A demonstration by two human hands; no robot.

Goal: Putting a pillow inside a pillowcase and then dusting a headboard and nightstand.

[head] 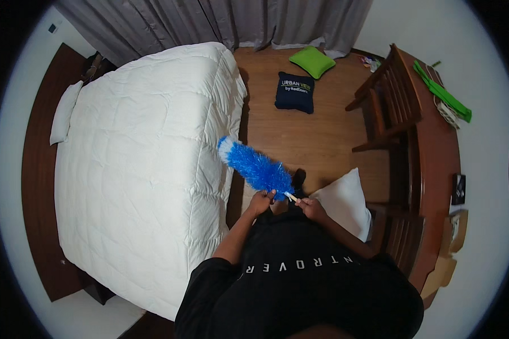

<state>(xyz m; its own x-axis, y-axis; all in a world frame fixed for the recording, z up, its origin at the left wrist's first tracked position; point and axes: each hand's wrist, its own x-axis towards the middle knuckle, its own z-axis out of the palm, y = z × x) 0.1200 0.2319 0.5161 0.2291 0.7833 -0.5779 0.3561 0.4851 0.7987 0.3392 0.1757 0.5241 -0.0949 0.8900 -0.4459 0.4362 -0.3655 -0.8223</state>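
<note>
A fluffy duster (pixel 258 168) with blue fibres and a white band near its tip slants across in front of my body, tip toward the bed. My right hand (pixel 312 208) grips its short light-coloured handle (pixel 292 197). At the lower edge of the fibres, my left hand (pixel 261 202) has its fingers curled and pinches the blue strands near the handle end. Part of the handle is hidden in my right fist. To the left is a bed with a white quilt (pixel 140 161), which hangs over the near side close to the duster's tip.
Green (pixel 313 62) and dark blue cushions (pixel 295 93) lie on the wooden floor (pixel 271 131). A white pillow (pixel 343 203) is beside my right arm. Wooden chairs (pixel 390 101) stand along a desk (pixel 439 156) holding a green cloth (pixel 443 93) and an open cardboard box (pixel 439 271).
</note>
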